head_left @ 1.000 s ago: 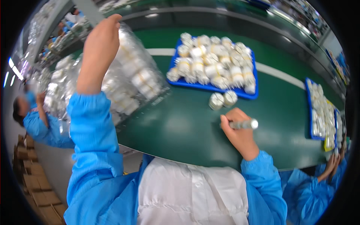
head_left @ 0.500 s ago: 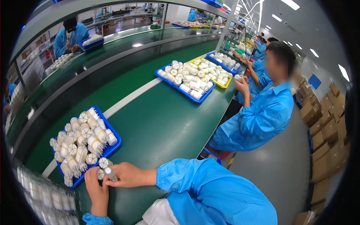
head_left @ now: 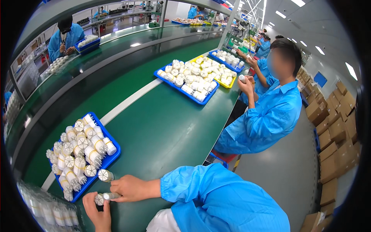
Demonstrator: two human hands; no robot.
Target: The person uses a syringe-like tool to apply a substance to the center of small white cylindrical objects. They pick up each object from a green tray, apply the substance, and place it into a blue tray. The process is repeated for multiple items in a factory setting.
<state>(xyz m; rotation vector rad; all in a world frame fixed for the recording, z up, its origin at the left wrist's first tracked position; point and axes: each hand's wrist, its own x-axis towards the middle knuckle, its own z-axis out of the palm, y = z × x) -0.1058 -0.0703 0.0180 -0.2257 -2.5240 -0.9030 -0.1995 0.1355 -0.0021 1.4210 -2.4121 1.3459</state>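
My left hand (head_left: 97, 212) is curled around a white cylinder (head_left: 99, 199) with a segmented round end, just off the near corner of a blue tray (head_left: 114, 153). From the right, my right hand (head_left: 130, 188) pinches a slender pale cylinder (head_left: 112, 196), whose tip meets or nearly meets the left hand's piece. On the green work surface beside the tray and above my right hand lies a loose white cylinder (head_left: 105, 175). The tray is heaped with similar white cylinders (head_left: 82, 142), many with yellow bands and thin pins at one end.
Stacked clear packs of white parts (head_left: 50, 212) stand at lower left. Along the green bench (head_left: 154, 127) sit another filled blue tray (head_left: 201, 101) and a yellow tray (head_left: 228, 84). A co-worker in blue (head_left: 262, 120) sits to the right, holding a white cylinder. Cardboard boxes (head_left: 332, 154) line the right.
Both hands have moved down, away from the tray and loose cylinder. The slender cylinder in my right hand has tipped from near upright to nearly level. The view has shifted slightly.
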